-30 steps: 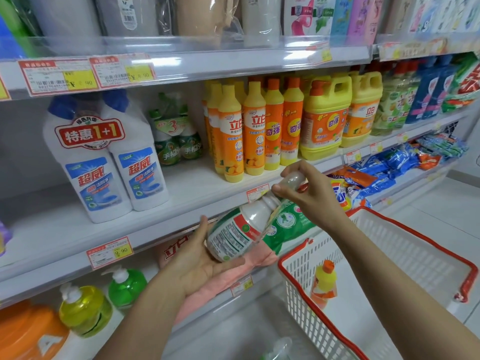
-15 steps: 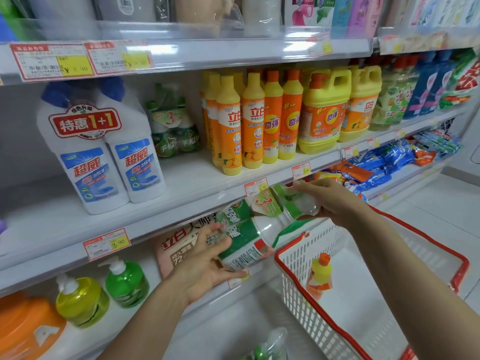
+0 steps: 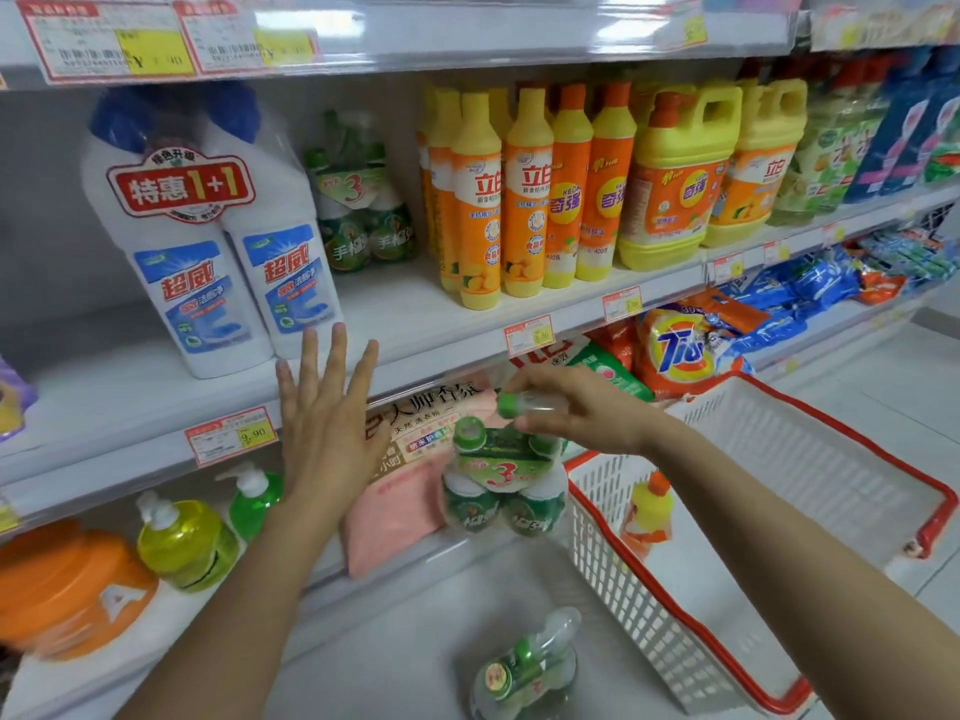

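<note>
My right hand grips the neck of one bottle in a shrink-wrapped pack of green-and-white bottles marked "3". The pack hangs upright in front of the lower shelves, just left of the white and red basket. My left hand is apart from the pack, fingers spread and straight, holding nothing. A small yellow bottle with an orange cap stands inside the basket. Another green pack lies on the floor below.
The middle shelf holds white cleaner bottles, a green pack and yellow-orange detergent bottles. Lower shelves carry pump bottles, a pink bag, a Tide bag and an orange tub.
My left hand let go of the pack and opened, moving up and left. The pack swung from lying tilted across both hands to hanging upright from my right hand.
</note>
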Action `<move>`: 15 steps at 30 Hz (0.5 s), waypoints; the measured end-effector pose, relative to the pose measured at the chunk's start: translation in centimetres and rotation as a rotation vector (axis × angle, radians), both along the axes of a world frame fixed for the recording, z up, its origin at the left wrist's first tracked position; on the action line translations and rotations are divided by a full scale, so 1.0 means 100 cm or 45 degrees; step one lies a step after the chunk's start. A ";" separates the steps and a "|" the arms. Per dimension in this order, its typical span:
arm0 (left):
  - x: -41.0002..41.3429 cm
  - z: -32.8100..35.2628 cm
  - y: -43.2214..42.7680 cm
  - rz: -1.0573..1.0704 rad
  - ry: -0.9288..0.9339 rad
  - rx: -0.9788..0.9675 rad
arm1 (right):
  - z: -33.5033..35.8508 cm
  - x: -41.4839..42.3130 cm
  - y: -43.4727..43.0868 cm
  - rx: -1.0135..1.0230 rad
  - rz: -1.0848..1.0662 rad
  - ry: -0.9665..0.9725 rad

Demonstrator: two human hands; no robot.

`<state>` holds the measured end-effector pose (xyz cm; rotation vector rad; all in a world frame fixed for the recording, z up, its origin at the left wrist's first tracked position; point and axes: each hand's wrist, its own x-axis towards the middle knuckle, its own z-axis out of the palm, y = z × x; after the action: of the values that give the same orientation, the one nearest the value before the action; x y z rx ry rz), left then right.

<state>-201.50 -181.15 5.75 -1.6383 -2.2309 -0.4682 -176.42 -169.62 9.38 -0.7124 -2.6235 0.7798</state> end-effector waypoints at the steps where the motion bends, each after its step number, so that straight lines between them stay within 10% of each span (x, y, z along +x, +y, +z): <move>1: -0.003 -0.003 0.002 0.037 -0.008 -0.073 | -0.009 -0.005 0.000 -0.023 0.066 -0.044; 15: -0.018 -0.024 0.009 0.039 0.054 -0.110 | -0.172 -0.044 -0.009 -0.400 0.255 -0.583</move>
<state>-203.25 -180.25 3.39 -1.6382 -2.2705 -0.3301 -180.82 -170.54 -7.80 -0.7959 -3.0533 1.2344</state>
